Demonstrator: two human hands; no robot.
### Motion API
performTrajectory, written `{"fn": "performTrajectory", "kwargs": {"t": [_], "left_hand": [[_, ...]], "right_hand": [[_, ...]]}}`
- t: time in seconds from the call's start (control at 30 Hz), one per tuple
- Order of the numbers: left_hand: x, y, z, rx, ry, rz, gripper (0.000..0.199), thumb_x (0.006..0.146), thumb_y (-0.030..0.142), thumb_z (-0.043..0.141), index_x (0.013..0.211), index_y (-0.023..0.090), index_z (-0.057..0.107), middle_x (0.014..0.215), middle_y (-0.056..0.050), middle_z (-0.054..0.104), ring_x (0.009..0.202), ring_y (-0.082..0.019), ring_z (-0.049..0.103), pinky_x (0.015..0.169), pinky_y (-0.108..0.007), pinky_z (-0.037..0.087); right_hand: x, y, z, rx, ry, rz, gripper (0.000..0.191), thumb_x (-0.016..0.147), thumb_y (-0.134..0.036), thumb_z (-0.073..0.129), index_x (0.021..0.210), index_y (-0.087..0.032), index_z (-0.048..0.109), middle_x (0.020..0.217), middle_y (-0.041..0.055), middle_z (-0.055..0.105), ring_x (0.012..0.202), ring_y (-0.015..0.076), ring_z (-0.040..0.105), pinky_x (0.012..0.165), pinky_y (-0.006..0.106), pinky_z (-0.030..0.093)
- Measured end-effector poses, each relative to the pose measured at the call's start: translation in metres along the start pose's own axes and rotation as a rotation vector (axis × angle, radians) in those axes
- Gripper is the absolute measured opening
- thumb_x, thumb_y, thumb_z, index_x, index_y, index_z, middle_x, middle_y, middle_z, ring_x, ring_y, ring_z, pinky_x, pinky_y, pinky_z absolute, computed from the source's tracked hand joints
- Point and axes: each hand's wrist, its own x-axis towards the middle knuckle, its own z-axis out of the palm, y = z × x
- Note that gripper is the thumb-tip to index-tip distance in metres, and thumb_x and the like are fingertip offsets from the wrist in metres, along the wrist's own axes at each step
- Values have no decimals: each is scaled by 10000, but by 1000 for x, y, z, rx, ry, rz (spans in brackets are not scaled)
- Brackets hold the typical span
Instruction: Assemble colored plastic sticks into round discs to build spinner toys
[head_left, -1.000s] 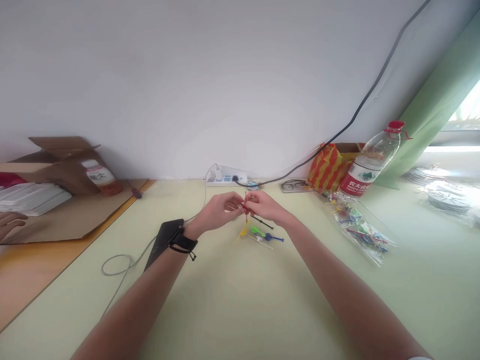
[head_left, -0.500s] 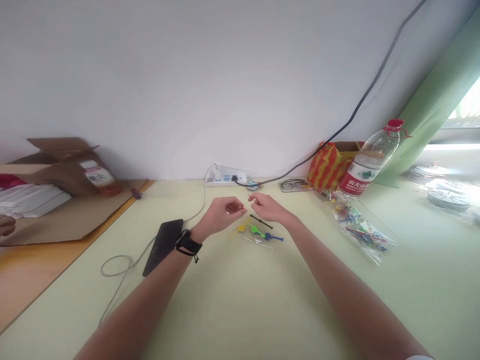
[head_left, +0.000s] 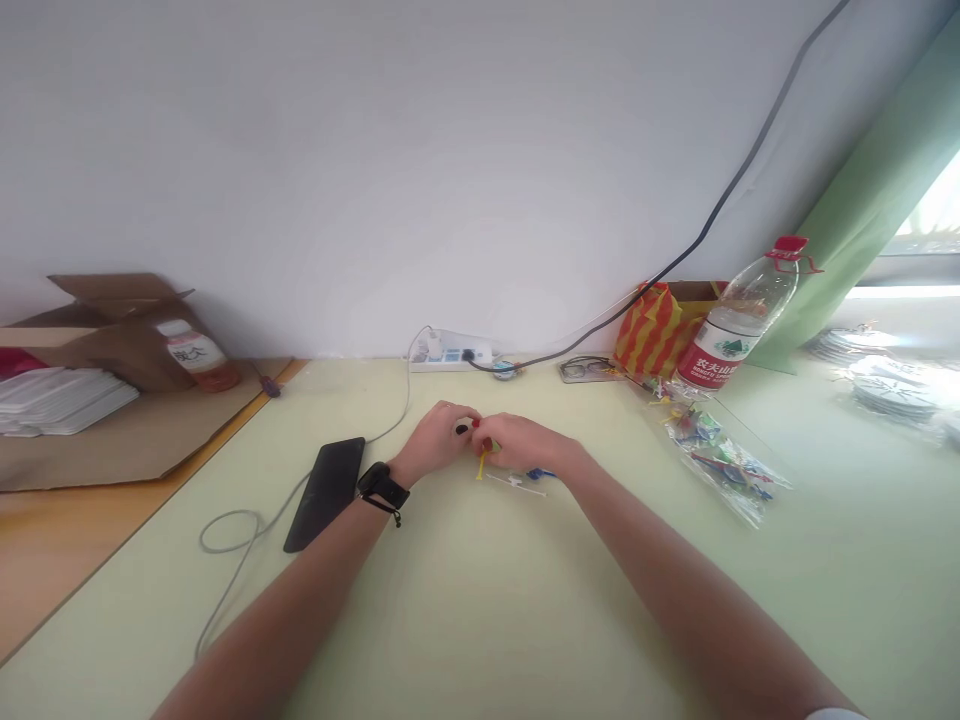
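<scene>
My left hand (head_left: 441, 436) and my right hand (head_left: 519, 441) meet over the table, fingers curled and fingertips together. Between the fingertips shows a small red piece (head_left: 475, 423), its shape mostly hidden. Under the right fingers, a yellow plastic arrow-like stick (head_left: 481, 468) pokes out; I cannot tell whether it is held or lying. A white arrow-shaped stick (head_left: 517, 484) lies in front of my right hand. Part of a blue one (head_left: 538, 472) shows beside the right wrist. The black and green pieces are mostly covered by my hands.
A black phone (head_left: 325, 495) with a grey cable lies left of my hands. Behind are a power strip (head_left: 452, 358) and glasses (head_left: 585, 369). At right are a clear bag of plastic parts (head_left: 724, 460) and a large bottle (head_left: 739, 320). A cardboard box (head_left: 124, 440) stands far left.
Both hands have come together and moved down slightly over the coloured pieces, covering several of them. The yellow stick now shows at a steeper angle.
</scene>
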Motion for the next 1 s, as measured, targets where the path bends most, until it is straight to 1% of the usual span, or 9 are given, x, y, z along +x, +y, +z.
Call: {"fn": "performTrajectory", "kwargs": {"t": [0.17, 0.3, 0.4, 0.53, 0.6, 0.67, 0.73, 0.8, 1.0], "left_hand": [[1, -5, 5, -44, -41, 40, 221, 881, 320, 617, 973, 287, 815, 1084, -60, 754, 1007, -262, 662, 931, -388, 512], [2, -4, 4, -73, -91, 39, 182, 872, 339, 646, 948, 265, 795, 939, -47, 775, 878, -248, 671, 856, -374, 522], [1, -4, 1, -77, -108, 9, 214, 908, 393, 626, 943, 252, 784, 878, -35, 772, 844, -239, 684, 806, -354, 529], [1, 3, -11, -104, 17, -21, 352, 880, 495, 695, 1141, 267, 755, 1157, -69, 761, 1120, -289, 663, 912, -381, 540], [3, 14, -21, -203, 98, -16, 338, 965, 487, 597, 1198, 274, 719, 1243, -62, 733, 1143, -258, 668, 931, -372, 551], [4, 28, -31, -314, 139, 22, 336, 1008, 479, 541, 1214, 263, 696, 1228, -62, 733, 1117, -230, 687, 950, -360, 567], [5, 42, -40, -403, 90, 71, 358, 985, 474, 591, 1257, 257, 674, 1247, -71, 723, 1083, -222, 706, 959, -363, 588], [4, 50, -45, -415, 82, 126, 326, 952, 447, 645, 1190, 231, 704, 1193, -76, 734, 1009, -210, 723, 959, -367, 602], [0, 48, -54, -368, 31, 152, 202, 902, 374, 695, 978, 194, 743, 963, -61, 769, 893, -204, 746, 899, -348, 633]], "right_hand": [[-4, 7, -7, 58, 26, -38, 105, 826, -118, 700, 856, -209, 743, 1035, 51, 701, 835, 174, 614, 681, 258, 424], [-12, 12, -24, 233, 79, -100, 42, 870, -242, 684, 883, -228, 721, 936, 22, 701, 790, 174, 615, 665, 271, 454], [-15, 12, -33, 328, 166, -101, 110, 899, -326, 658, 915, -218, 673, 907, 15, 689, 783, 169, 607, 673, 278, 467], [-12, 11, -33, 410, 336, -46, 132, 909, -332, 634, 895, -204, 604, 882, 12, 651, 765, 158, 591, 698, 290, 482], [-9, 11, -30, 508, 372, -18, 133, 923, -325, 626, 908, -201, 580, 896, 18, 652, 766, 154, 614, 716, 299, 505], [-6, 8, -27, 636, 369, 12, 132, 939, -320, 618, 924, -202, 561, 897, 23, 659, 763, 154, 641, 733, 312, 531], [-4, 3, -24, 761, 345, 31, 133, 946, -313, 618, 922, -204, 546, 875, 23, 670, 747, 151, 653, 741, 321, 549], [-3, -2, -23, 867, 323, 33, 133, 930, -291, 637, 901, -205, 539, 847, 22, 680, 728, 148, 657, 738, 319, 558], [-3, -11, -20, 979, 249, 38, 91, 845, -187, 625, 878, -207, 543, 759, -13, 665, 685, 132, 659, 719, 275, 530]]}}
